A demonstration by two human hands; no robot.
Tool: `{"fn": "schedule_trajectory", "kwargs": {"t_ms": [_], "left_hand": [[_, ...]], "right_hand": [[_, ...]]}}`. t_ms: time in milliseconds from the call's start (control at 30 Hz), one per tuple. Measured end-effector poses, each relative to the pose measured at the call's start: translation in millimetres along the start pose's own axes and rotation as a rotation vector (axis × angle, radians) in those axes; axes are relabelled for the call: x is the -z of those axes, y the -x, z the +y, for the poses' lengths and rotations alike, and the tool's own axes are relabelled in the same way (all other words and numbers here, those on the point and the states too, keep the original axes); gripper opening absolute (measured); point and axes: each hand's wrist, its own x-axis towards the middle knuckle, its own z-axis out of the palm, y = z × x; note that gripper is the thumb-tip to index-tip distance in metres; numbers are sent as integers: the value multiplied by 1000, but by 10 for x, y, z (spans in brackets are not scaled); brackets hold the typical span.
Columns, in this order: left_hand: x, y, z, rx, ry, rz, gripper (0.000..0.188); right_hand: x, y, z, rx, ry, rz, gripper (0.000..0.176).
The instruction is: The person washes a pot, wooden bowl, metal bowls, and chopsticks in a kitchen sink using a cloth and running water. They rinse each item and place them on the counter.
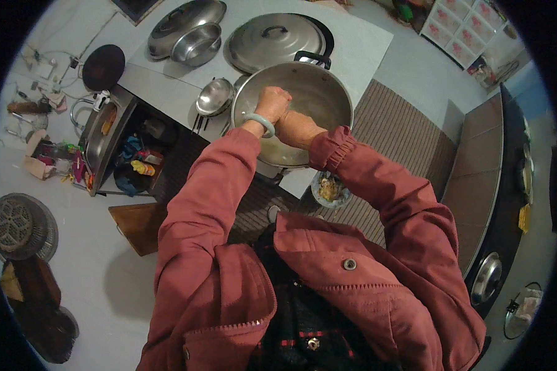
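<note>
A large metal pot with black side handles stands on a white table, with some cloudy liquid at its bottom. Over its near left part my two hands meet, both curled. My left hand, with a pale bangle on the wrist, touches my right hand. Whether anything is squeezed between the fingers is hidden. Behind the pot lies a big round metal lid with a handle on top. Below the pot, near my right sleeve, a bowl holds scraps of food.
Small metal bowls are left of the pot. Farther back stand a metal basin and an oval metal lid. A sink with a faucet is at left, above an open shelf. A wooden board leans below it.
</note>
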Motion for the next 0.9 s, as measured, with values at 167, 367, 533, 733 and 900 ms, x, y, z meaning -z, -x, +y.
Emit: {"fn": "schedule_trajectory", "kwargs": {"t_ms": [167, 367, 533, 733, 900], "left_hand": [[-54, -171, -260, -18, -170, 109, 15], [22, -445, -716, -427, -647, 1, 16], [-17, -479, -780, -344, -957, 16, 23], [73, 36, -133, 93, 49, -82, 44], [284, 468, 241, 0, 323, -205, 51]], "right_hand": [[72, 137, -35, 13, 55, 39, 19], [64, 143, -46, -1, 144, 2, 17], [3, 177, -55, -37, 155, -6, 17], [255, 200, -12, -122, -17, -62, 32], [654, 264, 146, -174, -423, 0, 41]]}}
